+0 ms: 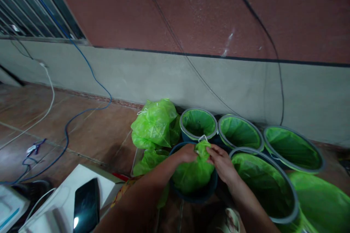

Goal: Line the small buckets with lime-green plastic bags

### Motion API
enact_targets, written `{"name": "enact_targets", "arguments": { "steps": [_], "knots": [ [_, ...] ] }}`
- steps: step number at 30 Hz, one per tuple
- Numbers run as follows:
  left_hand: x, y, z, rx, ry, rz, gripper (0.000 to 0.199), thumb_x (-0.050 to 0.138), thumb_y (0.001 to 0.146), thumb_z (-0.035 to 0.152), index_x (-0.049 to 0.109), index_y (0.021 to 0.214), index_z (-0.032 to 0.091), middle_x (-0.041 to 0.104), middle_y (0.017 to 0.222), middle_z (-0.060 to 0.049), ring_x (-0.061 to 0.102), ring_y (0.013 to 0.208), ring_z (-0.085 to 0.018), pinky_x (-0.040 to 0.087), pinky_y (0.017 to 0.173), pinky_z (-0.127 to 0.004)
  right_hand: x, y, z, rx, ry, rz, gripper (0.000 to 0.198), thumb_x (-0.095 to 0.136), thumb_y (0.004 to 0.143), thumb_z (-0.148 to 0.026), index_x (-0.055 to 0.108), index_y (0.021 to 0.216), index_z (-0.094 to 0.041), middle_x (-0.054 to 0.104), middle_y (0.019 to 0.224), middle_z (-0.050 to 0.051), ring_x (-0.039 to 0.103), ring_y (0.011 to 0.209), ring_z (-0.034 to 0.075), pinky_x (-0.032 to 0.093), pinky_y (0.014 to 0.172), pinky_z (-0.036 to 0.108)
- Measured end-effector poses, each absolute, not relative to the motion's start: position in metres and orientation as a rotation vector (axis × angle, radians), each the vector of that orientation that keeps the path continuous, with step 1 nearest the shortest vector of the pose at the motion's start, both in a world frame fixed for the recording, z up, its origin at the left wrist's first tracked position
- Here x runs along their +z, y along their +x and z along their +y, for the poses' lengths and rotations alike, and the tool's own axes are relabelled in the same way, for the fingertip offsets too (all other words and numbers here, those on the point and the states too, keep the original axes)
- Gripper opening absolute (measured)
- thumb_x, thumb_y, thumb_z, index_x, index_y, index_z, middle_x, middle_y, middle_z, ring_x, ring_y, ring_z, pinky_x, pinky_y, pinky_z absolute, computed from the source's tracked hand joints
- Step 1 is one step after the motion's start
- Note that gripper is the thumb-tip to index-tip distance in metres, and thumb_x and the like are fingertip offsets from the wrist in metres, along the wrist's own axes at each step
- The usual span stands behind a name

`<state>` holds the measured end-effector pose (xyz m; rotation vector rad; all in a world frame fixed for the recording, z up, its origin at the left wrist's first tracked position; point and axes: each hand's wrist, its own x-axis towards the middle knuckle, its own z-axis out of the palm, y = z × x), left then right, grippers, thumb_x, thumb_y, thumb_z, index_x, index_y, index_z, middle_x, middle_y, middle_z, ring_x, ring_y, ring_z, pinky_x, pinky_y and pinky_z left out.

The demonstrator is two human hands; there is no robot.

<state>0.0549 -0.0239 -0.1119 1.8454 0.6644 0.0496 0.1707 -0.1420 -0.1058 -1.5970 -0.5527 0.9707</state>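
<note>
A green plastic bag sits in a dark blue bin, its neck gathered into a bunch. My left hand is closed around the left side of that neck, and my right hand pinches it from the right. White drawstring loops stick up above the bunched top. Parts of my fingertips are hidden by the folds. Left of the bin, full green bags with white ties are piled up.
Several grey-rimmed bins lined in green, such as the back one and the front right one, stand along the wall. A phone lies on a white box. A blue cable crosses the tiled floor.
</note>
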Motion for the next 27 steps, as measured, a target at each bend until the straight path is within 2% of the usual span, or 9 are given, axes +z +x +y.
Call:
{"name": "enact_targets", "arguments": {
  "steps": [4, 6, 8, 10, 13, 17, 22, 25, 27],
  "knots": [
    [-0.099, 0.057, -0.015, -0.02, 1.723, 0.787, 0.02, 0.059, 0.073, 0.026, 0.057, 0.055, 0.016, 0.053, 0.05, 0.001, 0.049, 0.046, -0.012, 0.036, 0.043, -0.023, -0.083, 0.178, -0.146, 0.728, -1.671, -0.939, 0.085, 0.073, 0.068, -0.049, 0.038, 0.141, -0.023, 0.052, 0.135, 0.013, 0.054, 0.119, 0.027, 0.047, 0.096, 0.041],
    [-0.09, 0.058, -0.013, -0.029, 1.54, 0.881, 0.015, 0.06, 0.07, 0.021, 0.057, 0.057, 0.016, 0.054, 0.05, 0.001, 0.048, 0.044, -0.012, 0.033, 0.04, -0.023, -0.078, 0.174, -0.147, 0.726, -1.723, -1.213, 0.091, 0.076, 0.066, -0.045, 0.034, 0.144, -0.024, 0.043, 0.144, 0.012, 0.042, 0.132, 0.027, 0.036, 0.109, 0.043],
    [-0.08, 0.057, -0.012, -0.024, 1.372, 0.923, 0.011, 0.058, 0.069, 0.018, 0.058, 0.059, 0.016, 0.056, 0.05, 0.001, 0.05, 0.043, -0.012, 0.034, 0.04, -0.023, -0.079, 0.168, -0.147, 0.753, -1.766, -1.386, 0.092, 0.078, 0.063, -0.041, 0.036, 0.143, -0.024, 0.044, 0.143, 0.011, 0.04, 0.133, 0.027, 0.032, 0.112, 0.043],
    [-0.073, 0.056, -0.012, -0.035, 1.264, 0.93, 0.012, 0.055, 0.072, 0.017, 0.059, 0.06, 0.015, 0.058, 0.051, -0.001, 0.052, 0.044, -0.014, 0.039, 0.042, -0.024, -0.084, 0.161, -0.146, 0.759, -1.828, -1.431, 0.082, 0.076, 0.065, -0.036, 0.041, 0.138, -0.021, 0.051, 0.134, 0.012, 0.048, 0.126, 0.028, 0.036, 0.108, 0.044],
    [-0.069, 0.053, -0.011, -0.081, 1.199, 0.94, 0.017, 0.053, 0.076, 0.019, 0.061, 0.063, 0.014, 0.062, 0.055, -0.004, 0.058, 0.05, -0.016, 0.045, 0.048, -0.026, -0.095, 0.155, -0.144, 0.757, -1.923, -1.389, 0.048, 0.063, 0.075, -0.026, 0.055, 0.121, -0.018, 0.063, 0.115, 0.011, 0.06, 0.108, 0.027, 0.044, 0.097, 0.043],
    [-0.071, 0.05, -0.007, 0.04, 1.458, 0.962, 0.021, 0.061, 0.077, 0.032, 0.064, 0.065, 0.015, 0.064, 0.063, -0.005, 0.062, 0.06, -0.018, 0.049, 0.057, -0.029, -0.106, 0.154, -0.142, 0.812, -1.867, -1.324, 0.023, 0.054, 0.082, -0.026, 0.066, 0.1, -0.019, 0.071, 0.094, 0.009, 0.065, 0.095, 0.027, 0.047, 0.091, 0.042],
    [-0.045, 0.037, 0.014, 0.623, 1.737, 1.089, 0.022, 0.059, 0.082, 0.031, 0.069, 0.089, 0.013, 0.07, 0.087, -0.009, 0.064, 0.082, -0.021, 0.05, 0.079, -0.034, -0.094, 0.158, -0.129, 0.989, -1.595, -0.978, 0.035, 0.062, 0.078, -0.049, 0.069, 0.095, -0.019, 0.074, 0.09, 0.006, 0.068, 0.083, 0.026, 0.053, 0.078, 0.039],
    [-0.02, 0.001, 0.038, 1.035, 1.651, 1.155, 0.028, 0.061, 0.08, 0.032, 0.068, 0.101, 0.014, 0.071, 0.098, -0.011, 0.065, 0.086, -0.02, 0.05, 0.081, -0.032, -0.065, 0.165, -0.099, 0.985, -1.553, -0.712, 0.043, 0.068, 0.071, -0.054, 0.07, 0.095, -0.018, 0.074, 0.078, 0.006, 0.069, 0.072, 0.026, 0.055, 0.067, 0.037],
    [-0.013, -0.038, 0.054, 1.126, 1.518, 1.158, 0.026, 0.063, 0.077, 0.033, 0.069, 0.095, 0.015, 0.072, 0.089, -0.008, 0.066, 0.082, -0.019, 0.051, 0.076, -0.029, -0.041, 0.168, -0.066, 0.904, -1.551, -0.69, 0.043, 0.069, 0.069, -0.053, 0.071, 0.095, -0.018, 0.072, 0.069, 0.005, 0.069, 0.066, 0.026, 0.054, 0.06, 0.036]
  ]
}}
